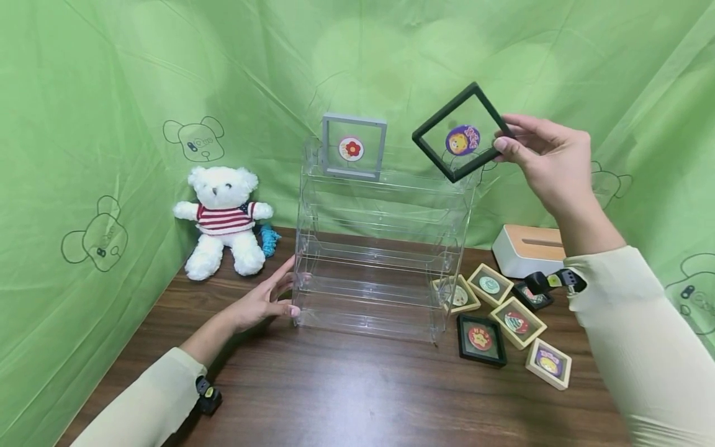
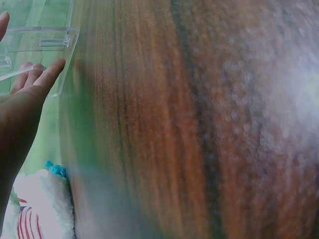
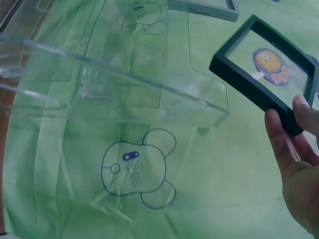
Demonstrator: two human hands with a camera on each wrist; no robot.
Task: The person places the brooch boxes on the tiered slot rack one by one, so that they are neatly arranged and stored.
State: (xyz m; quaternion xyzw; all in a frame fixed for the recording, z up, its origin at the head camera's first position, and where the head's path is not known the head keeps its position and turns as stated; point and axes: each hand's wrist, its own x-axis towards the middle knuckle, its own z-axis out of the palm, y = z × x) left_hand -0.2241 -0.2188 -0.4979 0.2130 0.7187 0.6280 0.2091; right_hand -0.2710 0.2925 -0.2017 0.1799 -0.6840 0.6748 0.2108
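A clear acrylic tiered rack stands on the wooden table. Against its left side rests my left hand, with the thumb near the front edge and the fingers extended along the panel. Raised above the rack's upper right, my right hand pinches a black display frame at one corner between thumb and fingers. The frame is tilted like a diamond, and a purple round badge with a yellow animal shows in its clear window. A grey display frame with a red flower badge stands upright on the top tier, at the left.
Right of the rack lie several framed badges, among them a black frame and a light wooden frame. Behind them is a white box with a slotted wooden lid. A white teddy bear sits at left beside blue yarn.
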